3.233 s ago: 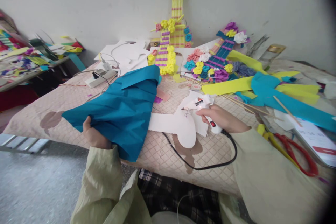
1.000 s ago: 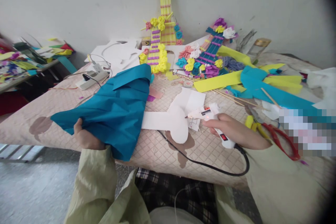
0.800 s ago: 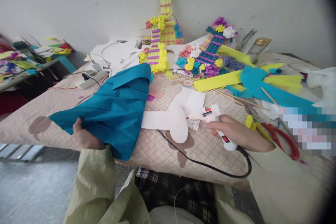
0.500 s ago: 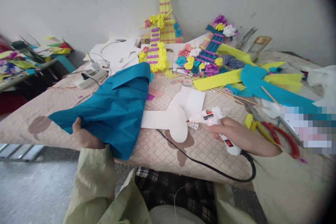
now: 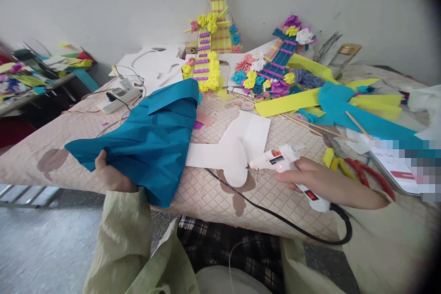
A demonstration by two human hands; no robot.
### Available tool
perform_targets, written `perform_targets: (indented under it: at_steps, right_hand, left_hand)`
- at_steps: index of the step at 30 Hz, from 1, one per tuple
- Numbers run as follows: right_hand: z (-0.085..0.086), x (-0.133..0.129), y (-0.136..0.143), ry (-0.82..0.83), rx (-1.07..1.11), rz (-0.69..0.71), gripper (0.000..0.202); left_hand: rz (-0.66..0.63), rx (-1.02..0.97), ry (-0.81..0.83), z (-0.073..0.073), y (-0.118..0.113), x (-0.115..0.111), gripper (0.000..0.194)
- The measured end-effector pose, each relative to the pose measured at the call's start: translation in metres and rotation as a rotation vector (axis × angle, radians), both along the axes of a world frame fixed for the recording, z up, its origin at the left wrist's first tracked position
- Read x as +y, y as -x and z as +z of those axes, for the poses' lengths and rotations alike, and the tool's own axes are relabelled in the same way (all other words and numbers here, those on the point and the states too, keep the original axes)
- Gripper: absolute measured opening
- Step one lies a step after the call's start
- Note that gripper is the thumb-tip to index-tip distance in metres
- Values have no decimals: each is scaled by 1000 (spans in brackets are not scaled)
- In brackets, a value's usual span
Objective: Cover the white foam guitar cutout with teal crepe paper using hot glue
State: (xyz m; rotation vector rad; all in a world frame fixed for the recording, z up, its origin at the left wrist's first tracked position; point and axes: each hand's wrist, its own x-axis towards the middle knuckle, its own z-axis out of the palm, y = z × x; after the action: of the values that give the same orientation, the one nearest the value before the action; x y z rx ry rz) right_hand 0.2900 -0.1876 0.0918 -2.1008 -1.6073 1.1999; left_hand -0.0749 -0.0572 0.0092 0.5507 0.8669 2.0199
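Observation:
My left hand [image 5: 115, 174] is closed on the lower left edge of a large sheet of blue crepe paper [image 5: 151, 133], thumb on top. The sheet has a folded upper edge and lies over part of a white cardboard cutout [image 5: 210, 156], whose rounded head and straight neck stick out to the right. My right hand [image 5: 306, 177] is wrapped round the handle of a white glue gun [image 5: 280, 158] with a red light lit. Its nozzle points left, close to the cutout's rounded end. From the handle a black cord [image 5: 272, 216] loops back beneath the cutout.
Paper-flowered instrument models stand by the wall, one yellow [image 5: 208, 66] and one blue [image 5: 279, 62]. Pliers with red handles [image 5: 370, 174] and a phone [image 5: 396, 165] lie at right. A power strip [image 5: 119, 101] sits at left. Blue and yellow paper strips [image 5: 289, 102] lie behind.
My right hand has drawn the glue gun slightly right and down, away from the cutout's head. The left hand keeps its hold on the crepe paper, almost unmoved.

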Motion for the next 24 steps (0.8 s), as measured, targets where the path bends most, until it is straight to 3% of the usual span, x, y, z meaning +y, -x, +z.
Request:
perform_targets:
  at_steps: [6,12,24]
  right_hand:
    - [4,-2,-2,8,97,23,33]
    - [6,-3,19,-16,182,89,22]
    - [-5,13,40,-48,190,202,27]
  left_hand:
    - [13,38,16,0,1,1,29]
    - [37,55,32,2,-1,0,25]
    - [-9,111,35,-4,4,1,32]
